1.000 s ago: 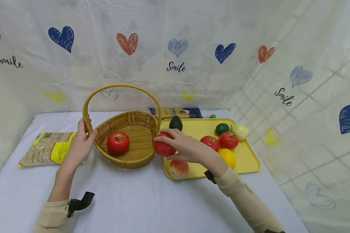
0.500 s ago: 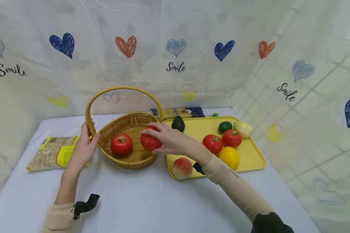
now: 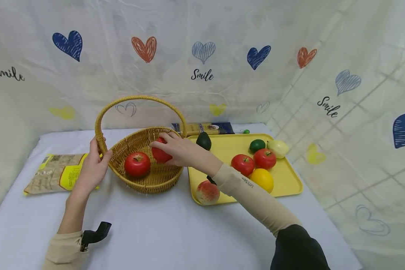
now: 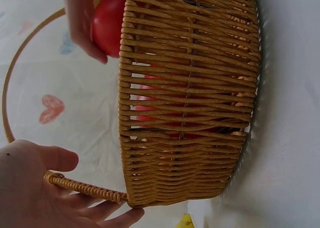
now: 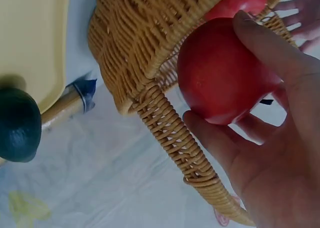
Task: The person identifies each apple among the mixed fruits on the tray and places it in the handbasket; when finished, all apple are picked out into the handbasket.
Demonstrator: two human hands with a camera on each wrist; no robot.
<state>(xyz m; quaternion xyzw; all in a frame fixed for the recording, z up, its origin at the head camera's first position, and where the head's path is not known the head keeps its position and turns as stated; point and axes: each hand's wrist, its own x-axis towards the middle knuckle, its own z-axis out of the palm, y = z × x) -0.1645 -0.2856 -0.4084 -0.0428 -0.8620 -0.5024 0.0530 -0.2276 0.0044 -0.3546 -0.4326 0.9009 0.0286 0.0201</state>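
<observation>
My left hand [image 3: 95, 167] holds the wicker basket [image 3: 156, 184] by the left foot of its arched handle [image 3: 138, 98], thumb in front and fingers behind. In my right hand [image 3: 186, 150] is a red apple [image 5: 220, 71], gripped between thumb and fingers. That hand reaches in under the handle, and the apple is over the basket's right side; in the left wrist view it shows just above the rim. Another red apple [image 3: 137, 165] lies on the left of the basket floor, glimpsed through the weave in the left wrist view.
Right of the basket stands a yellow tray [image 3: 290, 183] with two red apples [image 3: 242, 165], an orange [image 3: 262, 180], a peach [image 3: 207, 192], an avocado [image 3: 204, 141], a green fruit [image 3: 257, 146] and a pear [image 3: 278, 148]. A printed bag [image 3: 59, 172] lies left; a long packet [image 3: 209, 128] lies behind.
My right hand has carried the apple leftward from the tray's left edge to over the basket. The left hand stays on the handle.
</observation>
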